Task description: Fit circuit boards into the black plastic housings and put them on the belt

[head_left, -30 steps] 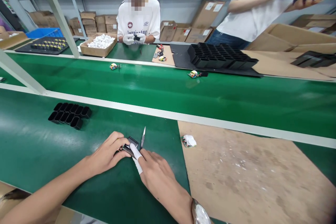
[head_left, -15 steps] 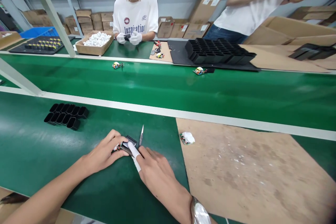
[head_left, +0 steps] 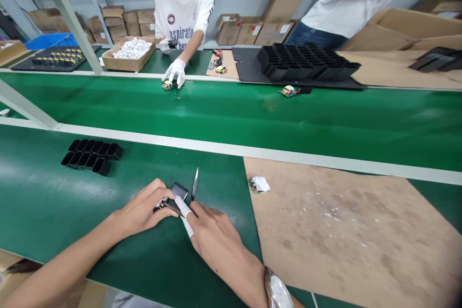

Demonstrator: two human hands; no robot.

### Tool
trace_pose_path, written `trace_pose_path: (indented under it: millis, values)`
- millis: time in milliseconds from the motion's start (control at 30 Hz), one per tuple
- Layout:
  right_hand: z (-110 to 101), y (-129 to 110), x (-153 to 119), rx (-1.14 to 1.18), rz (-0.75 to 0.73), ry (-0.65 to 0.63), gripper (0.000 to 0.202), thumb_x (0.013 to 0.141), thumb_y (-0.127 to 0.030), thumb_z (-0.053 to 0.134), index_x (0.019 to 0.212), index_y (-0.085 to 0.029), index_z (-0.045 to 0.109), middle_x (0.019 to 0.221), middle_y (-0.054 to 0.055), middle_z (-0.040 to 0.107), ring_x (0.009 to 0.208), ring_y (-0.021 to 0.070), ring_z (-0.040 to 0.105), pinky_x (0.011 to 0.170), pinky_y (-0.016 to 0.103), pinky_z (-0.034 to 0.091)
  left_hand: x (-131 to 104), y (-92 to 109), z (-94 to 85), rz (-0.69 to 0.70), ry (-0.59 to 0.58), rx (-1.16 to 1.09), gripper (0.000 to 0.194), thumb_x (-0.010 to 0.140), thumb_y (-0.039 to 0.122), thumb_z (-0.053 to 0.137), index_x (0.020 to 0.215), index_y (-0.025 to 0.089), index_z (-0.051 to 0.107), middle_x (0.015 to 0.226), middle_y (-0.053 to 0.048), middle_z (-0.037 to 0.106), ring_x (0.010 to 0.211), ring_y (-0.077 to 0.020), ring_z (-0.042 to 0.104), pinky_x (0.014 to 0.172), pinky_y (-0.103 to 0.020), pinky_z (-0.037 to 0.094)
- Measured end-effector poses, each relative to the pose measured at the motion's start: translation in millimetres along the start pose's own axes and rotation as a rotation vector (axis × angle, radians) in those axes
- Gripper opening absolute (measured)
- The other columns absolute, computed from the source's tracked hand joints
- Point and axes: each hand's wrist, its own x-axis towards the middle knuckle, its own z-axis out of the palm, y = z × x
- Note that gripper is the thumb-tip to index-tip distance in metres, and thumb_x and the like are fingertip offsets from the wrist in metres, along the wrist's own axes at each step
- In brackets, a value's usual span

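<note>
My left hand [head_left: 149,204] grips a small black plastic case [head_left: 180,191] with a circuit board [head_left: 161,203] at its near-left end, partly hidden by the fingers. My right hand [head_left: 218,233] wears white finger cots on thumb and forefinger and pinches the case from the right. A pointed metal tool [head_left: 195,184], tweezers or a blade, sticks out past its curled fingers; its handle is hidden. To the right, a circuit board with a white top [head_left: 259,184] lies on the cardboard sheet [head_left: 325,231].
Two rows of black cases [head_left: 90,155] stand at the left. Beyond a white rail [head_left: 202,144] runs a green conveyor belt [head_left: 224,110] carrying a circuit board [head_left: 289,91]. Across it, a co-worker's gloved hand [head_left: 175,72] touches another board. A slanted post [head_left: 29,106] rises at the left.
Boards on the belt have moved right. The co-worker opposite has reached one hand down to a board. My hands stay nearly in place, with slightly more of the black case showing.
</note>
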Motion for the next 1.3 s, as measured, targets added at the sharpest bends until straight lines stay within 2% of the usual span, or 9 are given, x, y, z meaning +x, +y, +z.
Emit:
trace_pose_path:
  millis: [167,233,433,567,767,867,1167,1300]
  values:
    - [3.8,-2.0,-0.4,-0.011,0.024,0.002,0.028,0.090,0.003,0.050,0.102,-0.017,0.067,0.098,0.008,0.068,0.088,0.0221,0.067,0.071,0.031,0.046,-0.1,0.4,4.6,-0.010,0.055,-0.012,0.024,0.104,0.037,0.065,0.123,0.023,0.058,0.100,-0.004,0.055,0.080,-0.0162,0.058,0.072,-0.028,0.051]
    - [5.0,-3.0,-0.2,-0.011,0.029,0.006,0.031,0.090,0.003,0.049,0.106,-0.017,0.067,0.099,0.009,0.068,0.089,0.0221,0.068,0.072,0.031,0.046,-0.1,0.7,5.3,-0.019,0.067,-0.016,0.025,0.104,0.037,0.066,0.123,0.023,0.059,0.101,-0.004,0.056,0.081,-0.0163,0.058,0.073,-0.028,0.051]
    - [5.4,-1.0,5.0,0.006,0.033,-0.048,0.031,0.092,0.002,0.049,0.106,-0.017,0.069,0.102,0.010,0.069,0.093,0.0249,0.068,0.073,0.033,0.048,1.7,1.5,4.2,-0.031,0.077,-0.047,0.024,0.104,0.037,0.066,0.123,0.023,0.059,0.100,-0.003,0.056,0.081,-0.0159,0.058,0.074,-0.028,0.051]
    - [3.9,8.1,6.4,0.037,0.013,-0.029,0.031,0.092,0.000,0.051,0.108,-0.018,0.069,0.103,0.009,0.069,0.093,0.0224,0.069,0.076,0.030,0.049,4.2,1.6,2.5,-0.112,0.045,-0.079,0.028,0.102,0.039,0.069,0.125,0.025,0.060,0.103,-0.003,0.057,0.083,-0.0158,0.060,0.073,-0.027,0.051]
    - [2.2,16.8,1.9,0.078,-0.002,0.025,0.031,0.093,-0.005,0.052,0.114,-0.019,0.068,0.106,0.009,0.070,0.095,0.0217,0.069,0.078,0.030,0.050,7.7,2.0,1.1,-0.199,0.128,-0.157,0.031,0.093,0.044,0.079,0.113,0.024,0.067,0.099,-0.003,0.059,0.084,-0.0173,0.060,0.075,-0.029,0.050]
    - [2.6,15.8,1.9,0.087,-0.007,0.039,0.033,0.094,-0.006,0.050,0.119,-0.019,0.067,0.107,0.009,0.070,0.095,0.0217,0.069,0.079,0.030,0.051,8.4,1.7,0.9,-0.196,0.143,-0.177,0.031,0.092,0.044,0.081,0.112,0.024,0.068,0.097,-0.003,0.059,0.082,-0.0169,0.059,0.074,-0.028,0.049]
    - [3.2,13.7,2.9,0.093,-0.002,0.000,0.027,0.093,-0.004,0.051,0.108,-0.019,0.068,0.105,0.008,0.069,0.096,0.0214,0.069,0.079,0.029,0.050,7.1,0.7,2.1,-0.131,0.129,-0.119,0.033,0.094,0.041,0.080,0.118,0.026,0.064,0.102,-0.002,0.058,0.084,-0.0155,0.060,0.073,-0.027,0.049]
    - [3.9,13.1,2.5,0.106,-0.003,0.004,0.030,0.093,-0.003,0.049,0.111,-0.019,0.067,0.105,0.008,0.068,0.095,0.0214,0.069,0.079,0.030,0.050,5.7,-0.3,3.5,-0.107,0.128,-0.096,0.032,0.096,0.039,0.078,0.120,0.026,0.062,0.103,-0.003,0.058,0.083,-0.0154,0.060,0.071,-0.026,0.050]
